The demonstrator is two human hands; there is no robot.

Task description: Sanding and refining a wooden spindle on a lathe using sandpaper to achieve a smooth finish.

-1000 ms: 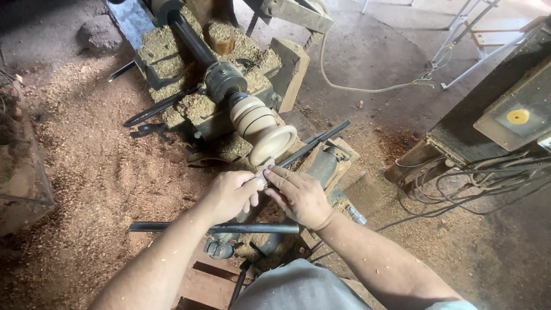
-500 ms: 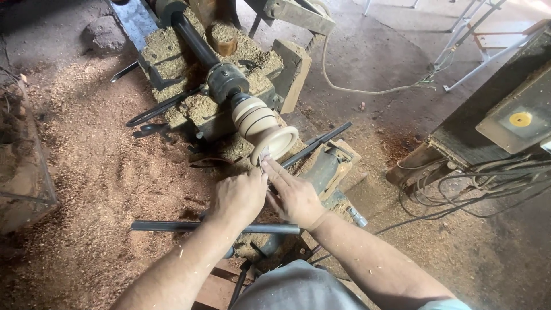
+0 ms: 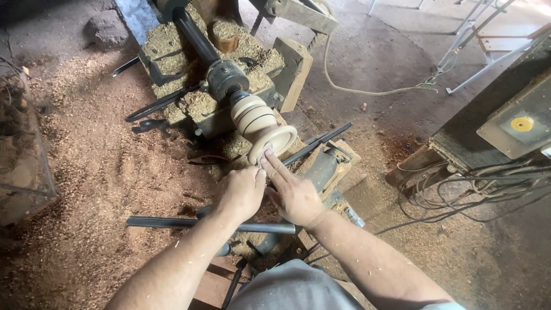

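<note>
Two bare hands meet at the pale turned wooden bowl-shaped workpiece (image 3: 265,129), which sits on the dark lathe spindle (image 3: 227,80). Just below the workpiece, the left hand (image 3: 242,192) is curled into a loose fist; what it grips cannot be told. Beside it, the right hand (image 3: 294,192) lies flat, its extended fingers (image 3: 272,161) touching the workpiece rim. Below both hands, a long dark metal bar (image 3: 189,223) crosses the sawdust-covered floor (image 3: 86,172).

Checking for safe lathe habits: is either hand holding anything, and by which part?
Neither clearly grips; both hands, left hand and right hand, press fingertips against the wooden bowl rim.
</note>
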